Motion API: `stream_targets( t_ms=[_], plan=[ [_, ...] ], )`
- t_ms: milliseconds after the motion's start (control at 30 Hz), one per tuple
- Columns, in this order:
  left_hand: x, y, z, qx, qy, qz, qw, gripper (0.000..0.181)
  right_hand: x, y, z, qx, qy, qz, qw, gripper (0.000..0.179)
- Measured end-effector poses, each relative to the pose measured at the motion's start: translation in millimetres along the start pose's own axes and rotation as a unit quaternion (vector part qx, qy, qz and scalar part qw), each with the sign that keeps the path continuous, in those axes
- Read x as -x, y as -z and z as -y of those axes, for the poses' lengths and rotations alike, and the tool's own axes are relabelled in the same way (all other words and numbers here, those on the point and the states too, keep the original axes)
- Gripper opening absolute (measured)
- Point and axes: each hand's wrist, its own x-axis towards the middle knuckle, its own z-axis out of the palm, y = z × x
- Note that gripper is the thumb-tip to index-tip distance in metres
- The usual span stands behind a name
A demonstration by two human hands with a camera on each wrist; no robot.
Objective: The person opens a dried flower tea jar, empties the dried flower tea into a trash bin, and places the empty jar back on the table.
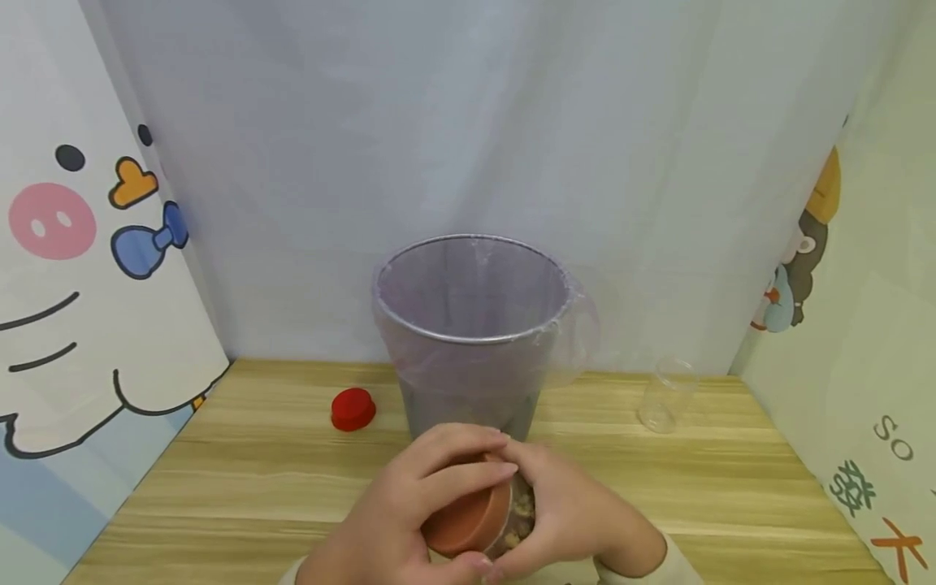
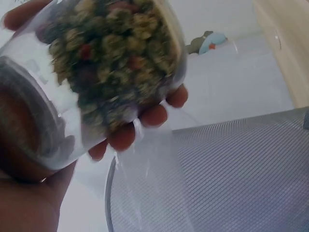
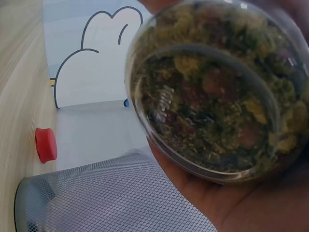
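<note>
A clear jar (image 2: 116,58) of dried flowers, yellow-green with red bits, lies tilted between both hands. Its orange-brown lid (image 1: 468,517) faces left in the head view, with the fingers and thumb of my left hand (image 1: 409,504) curled round it. My right hand (image 1: 566,512) grips the jar's body from the other side. In the right wrist view the round base of the jar (image 3: 207,106) faces the camera, the dried flowers pressed behind it. Behind the hands stands a mesh waste bin (image 1: 468,382) lined with a thin, see-through bag (image 1: 578,333).
On the wooden table (image 1: 241,455), a red cap (image 1: 353,409) sits left of the bin. To the right, near the back edge, stands a clear plastic cup (image 1: 667,396). A pale curtain (image 1: 468,122) closes off the back, with printed panels (image 1: 80,325) at the sides.
</note>
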Motion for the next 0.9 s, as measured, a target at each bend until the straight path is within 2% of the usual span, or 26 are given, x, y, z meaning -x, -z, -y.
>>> stream_targets(
  t_ms=[67, 167, 267, 367, 467, 633, 700, 833, 900],
  plan=[
    [-2.0, -2.5, 0.1, -0.005, -0.023, -0.007, 0.9997, 0.048, -1.8, 0.2, -0.7, -0.014, 0.016, 0.016, 0.9997, 0.075],
    [-3.6, -5.2, -0.8, -0.012, -0.03, -0.022, 0.9992, 0.046, -3.3, 0.2, -0.8, -0.04, 0.023, 0.026, 0.9986, 0.072],
    [-3.8, -6.9, 0.0, -0.02, -0.033, -0.032, 0.9987, 0.045, -2.4, -0.2, 0.4, -0.038, 0.009, 0.018, 0.9991, 0.074],
    [-2.2, -8.9, 0.2, -0.033, -0.015, -0.04, 0.9985, 0.045, -0.8, -1.3, 2.0, -0.029, -0.022, -0.003, 0.9993, 0.078],
    [0.8, -11.1, -1.7, -0.043, 0.024, -0.047, 0.9976, 0.047, -0.1, -3.2, 3.0, -0.004, -0.047, -0.027, 0.9985, 0.081],
    [4.8, -15.7, -6.1, -0.075, 0.092, -0.065, 0.9908, 0.048, 1.0, -7.5, 3.3, 0.032, -0.054, -0.063, 0.9961, 0.075],
    [6.5, -17.9, -8.2, -0.089, 0.131, -0.069, 0.985, 0.047, 1.5, -9.4, 3.0, 0.048, -0.059, -0.077, 0.9941, 0.073],
    [9.7, -19.0, -13.8, -0.105, 0.23, -0.058, 0.9658, 0.05, -0.4, -13.4, 2.3, 0.088, -0.079, -0.099, 0.988, 0.077],
    [10.0, -18.3, -15.3, -0.108, 0.264, -0.05, 0.9572, 0.054, -1.1, -14.3, 2.2, 0.101, -0.093, -0.106, 0.9849, 0.079]
  ],
)
